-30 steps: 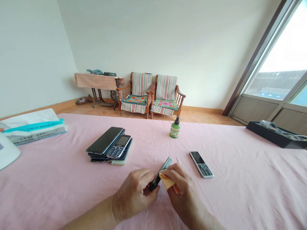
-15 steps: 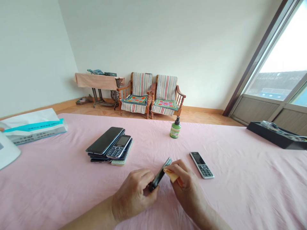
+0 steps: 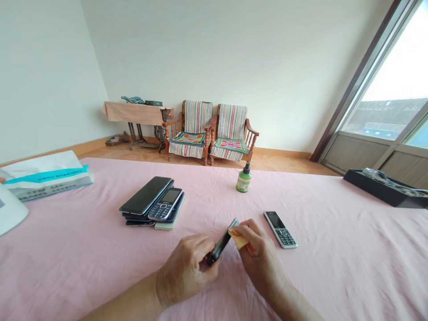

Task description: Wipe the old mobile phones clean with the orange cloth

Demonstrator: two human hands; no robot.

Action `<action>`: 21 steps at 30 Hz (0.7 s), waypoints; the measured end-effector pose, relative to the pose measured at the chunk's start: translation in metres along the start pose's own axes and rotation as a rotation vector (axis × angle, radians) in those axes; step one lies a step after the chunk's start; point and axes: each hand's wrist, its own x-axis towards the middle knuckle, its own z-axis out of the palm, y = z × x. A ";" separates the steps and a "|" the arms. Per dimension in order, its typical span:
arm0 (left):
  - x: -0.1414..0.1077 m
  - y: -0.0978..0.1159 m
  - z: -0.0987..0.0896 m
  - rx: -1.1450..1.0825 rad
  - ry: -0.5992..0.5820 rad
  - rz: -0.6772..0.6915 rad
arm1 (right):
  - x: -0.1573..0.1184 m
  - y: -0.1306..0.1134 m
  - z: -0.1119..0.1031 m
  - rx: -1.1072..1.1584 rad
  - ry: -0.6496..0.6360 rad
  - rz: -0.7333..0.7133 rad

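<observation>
Dark casing with a glossy edge is showing on the handheld phone [image 3: 221,246], which is sitting between the two hands, above the near part of the pink cloth covering [image 3: 321,267]. The left hand [image 3: 187,267] is gripping the phone's lower end with fingers and thumb, apparently to steady it while leaving the upper length exposed. The phone is tilting up and away, probably to present its long side to the right hand [image 3: 262,258]. The right hand is pinching a folded yellow cloth [image 3: 239,240] at the phone's upper end; the fold is probably keeping the pad small enough for fingertip control. Whether the phone's low end is touching the covering, the view is not telling.

Beside the right hand, a white-rimmed keypad phone [image 3: 281,230] is lying face up, apart from the stack. Beyond the left hand, a large black smartphone [image 3: 146,195] and a dark keypad phone [image 3: 163,208] are resting on other devices, seemingly piled to save surface. A green pump bottle [image 3: 243,182] is standing upright farther out, likely within reach yet outside the working area. A black tray [image 3: 377,189] is holding tangled items at the far right, and a white-and-blue packet [image 3: 50,176] is lying at the far left
</observation>
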 end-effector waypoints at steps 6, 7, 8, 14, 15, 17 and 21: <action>-0.001 0.000 0.001 -0.002 -0.019 0.001 | -0.002 -0.001 0.000 0.033 -0.030 -0.001; 0.000 0.000 0.001 0.000 -0.016 0.003 | -0.001 0.000 0.000 0.029 -0.015 0.011; 0.000 0.000 0.001 0.002 -0.011 0.005 | -0.001 0.001 0.000 0.026 0.000 0.025; 0.000 -0.001 0.002 0.003 -0.004 -0.001 | -0.003 -0.004 0.003 0.067 -0.002 0.016; 0.000 -0.002 0.002 0.000 -0.001 -0.002 | -0.004 -0.005 0.003 0.074 -0.012 0.012; 0.000 -0.002 0.002 -0.004 0.004 0.003 | -0.002 -0.003 0.003 0.069 -0.008 0.017; 0.000 0.000 0.002 0.011 0.000 0.002 | 0.005 0.007 -0.001 0.025 0.068 0.051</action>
